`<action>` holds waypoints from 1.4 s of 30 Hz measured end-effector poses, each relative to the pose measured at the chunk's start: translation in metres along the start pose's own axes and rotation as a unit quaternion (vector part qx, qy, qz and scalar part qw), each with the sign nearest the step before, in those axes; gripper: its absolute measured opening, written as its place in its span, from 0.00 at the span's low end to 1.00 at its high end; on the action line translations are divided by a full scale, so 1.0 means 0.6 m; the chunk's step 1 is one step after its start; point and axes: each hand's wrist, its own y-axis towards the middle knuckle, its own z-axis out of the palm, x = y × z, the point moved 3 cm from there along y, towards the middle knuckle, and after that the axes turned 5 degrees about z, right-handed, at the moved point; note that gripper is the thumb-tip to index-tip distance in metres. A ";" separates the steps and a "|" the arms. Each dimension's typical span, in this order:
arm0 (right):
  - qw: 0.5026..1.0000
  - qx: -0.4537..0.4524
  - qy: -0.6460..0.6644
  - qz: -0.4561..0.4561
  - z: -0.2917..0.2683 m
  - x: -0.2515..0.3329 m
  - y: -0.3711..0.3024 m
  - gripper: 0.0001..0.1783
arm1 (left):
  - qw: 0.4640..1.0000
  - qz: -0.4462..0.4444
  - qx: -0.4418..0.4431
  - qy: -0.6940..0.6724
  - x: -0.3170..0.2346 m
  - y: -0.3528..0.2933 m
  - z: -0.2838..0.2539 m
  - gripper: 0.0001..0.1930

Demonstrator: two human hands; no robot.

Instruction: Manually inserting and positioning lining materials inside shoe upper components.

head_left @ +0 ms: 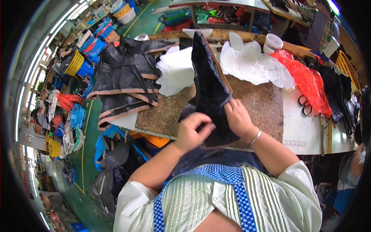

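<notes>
A black boot upper point(210, 81) with a plush dark lining and a tan edge stands up over the work board in front of me. My right hand point(239, 118) grips its right edge, fingers bent over the plush; a light bangle circles that wrist. On the lower left part my left hand point(193, 131) is curled against the upper, thumb and fingers bent and slightly blurred; what its fingertips pinch is partly hidden. White shaped sheets point(176, 71) lie beside the upper on the left, and more white pieces point(255, 63) spread on the right.
Stacked black boot uppers point(125, 77) lie at the left of the brown board point(259, 108). To the right are red plastic point(305, 81), black-handled scissors point(305, 105), a white tub point(273, 42) and a clear ruler point(295, 142). A blue crate point(101, 152) stands below the table's left edge.
</notes>
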 end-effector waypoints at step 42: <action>0.973 0.198 0.122 0.010 -0.028 -0.063 0.055 0.10 | 0.878 0.190 0.333 0.285 0.066 0.026 0.008 0.46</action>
